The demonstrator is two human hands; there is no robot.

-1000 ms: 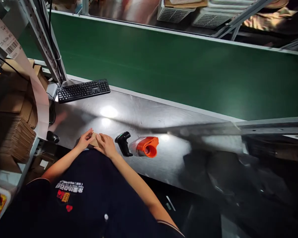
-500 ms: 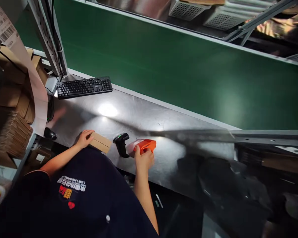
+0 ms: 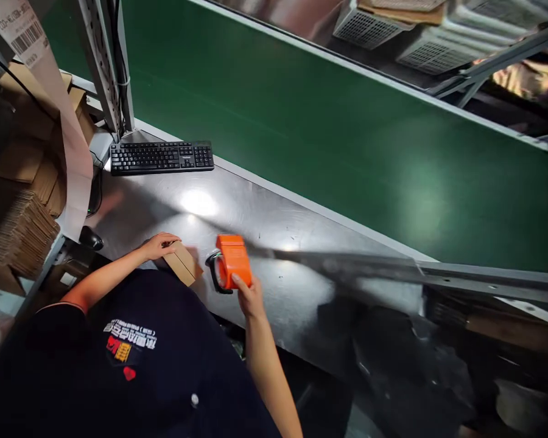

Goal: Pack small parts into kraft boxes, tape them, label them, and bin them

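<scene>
My left hand (image 3: 163,245) grips the far left end of a small brown cardboard box (image 3: 181,264), which is tilted on the metal table (image 3: 274,231) close to my body. An orange tape dispenser (image 3: 236,258) is in my right hand (image 3: 250,295), raised above the table with its tape roll facing left. Behind the dispenser, a black barcode scanner (image 3: 215,277) is mostly hidden; only its left edge and lower part show.
A black keyboard (image 3: 162,157) lies by the metal post (image 3: 105,67). A mouse (image 3: 92,238) sits at the left edge, near a hanging label strip (image 3: 75,140) and stacked flat cardboard (image 3: 22,234). Beyond the table runs a green conveyor belt (image 3: 310,128). Dark plastic (image 3: 402,353) lies at right.
My right hand has lifted the tape dispenser off the table, turned it and brought it left, in front of the scanner. My left hand has tilted the box. The view has turned slightly.
</scene>
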